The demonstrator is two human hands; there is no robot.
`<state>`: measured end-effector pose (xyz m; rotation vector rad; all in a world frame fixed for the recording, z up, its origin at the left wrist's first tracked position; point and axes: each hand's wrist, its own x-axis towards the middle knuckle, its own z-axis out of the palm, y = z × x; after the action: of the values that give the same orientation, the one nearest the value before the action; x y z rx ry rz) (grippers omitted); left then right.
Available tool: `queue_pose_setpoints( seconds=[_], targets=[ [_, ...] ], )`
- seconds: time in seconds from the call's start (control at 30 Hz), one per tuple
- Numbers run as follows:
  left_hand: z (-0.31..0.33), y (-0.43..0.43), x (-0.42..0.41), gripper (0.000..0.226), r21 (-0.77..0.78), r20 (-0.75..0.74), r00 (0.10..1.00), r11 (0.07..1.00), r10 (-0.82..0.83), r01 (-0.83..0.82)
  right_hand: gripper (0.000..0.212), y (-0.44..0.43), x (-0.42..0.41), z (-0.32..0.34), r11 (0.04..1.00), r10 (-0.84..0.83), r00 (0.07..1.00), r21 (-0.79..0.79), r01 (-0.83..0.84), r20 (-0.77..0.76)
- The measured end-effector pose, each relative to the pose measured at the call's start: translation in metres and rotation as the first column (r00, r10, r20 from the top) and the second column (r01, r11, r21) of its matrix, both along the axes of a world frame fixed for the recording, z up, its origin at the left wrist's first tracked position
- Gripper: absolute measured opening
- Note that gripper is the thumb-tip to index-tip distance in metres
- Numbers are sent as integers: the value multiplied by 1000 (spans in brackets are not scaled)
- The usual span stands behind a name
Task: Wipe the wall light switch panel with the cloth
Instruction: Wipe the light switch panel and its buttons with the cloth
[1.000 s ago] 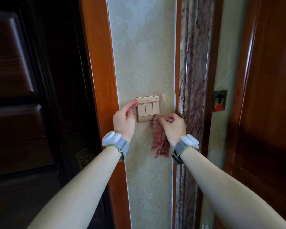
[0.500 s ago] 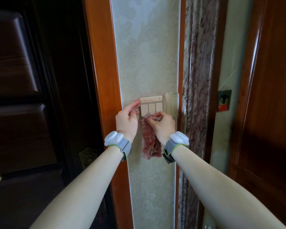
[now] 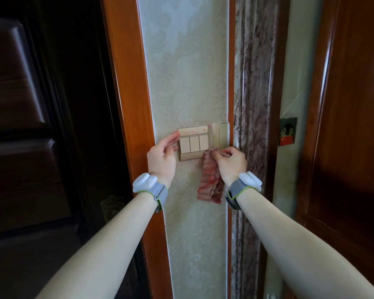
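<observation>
A beige switch panel [image 3: 193, 143] with three rockers is fixed to the pale patterned wall [image 3: 186, 78]. Right beside it sits a second beige plate [image 3: 220, 134]. My right hand [image 3: 231, 164] pinches the top of a pink ribbed cloth [image 3: 209, 180] at the panel's lower right corner; the cloth hangs down against the wall. My left hand [image 3: 162, 157] is open, its fingertips resting on the panel's left edge. Both wrists carry grey bands with white pods.
An orange wooden frame [image 3: 127, 104] runs down the left of the wall strip, with a dark door [image 3: 30, 126] beyond it. A marbled column [image 3: 255, 93] stands to the right, then a penguin sticker [image 3: 288, 131] and a brown door [image 3: 354, 126].
My right hand slid the cloth left under the rockers, then back right to the panel's lower right corner. The left hand has stayed at the panel's left edge.
</observation>
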<state>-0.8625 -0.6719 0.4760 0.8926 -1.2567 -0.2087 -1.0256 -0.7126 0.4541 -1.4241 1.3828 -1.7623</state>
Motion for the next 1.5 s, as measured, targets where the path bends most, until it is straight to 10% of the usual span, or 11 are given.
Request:
queue_pose_setpoints(
  seconds=[0.43, 1.5],
  targets=[
    [1, 2, 0, 38, -1, 1, 1000, 1000, 14, -14, 24, 26, 46, 1, 973, 217, 968, -49, -225, -122],
    [-1, 0, 2, 39, 42, 10, 1000, 999, 10, -10, 18, 6, -6, -3, 998, -35, 995, 40, 39, -89]
  ],
)
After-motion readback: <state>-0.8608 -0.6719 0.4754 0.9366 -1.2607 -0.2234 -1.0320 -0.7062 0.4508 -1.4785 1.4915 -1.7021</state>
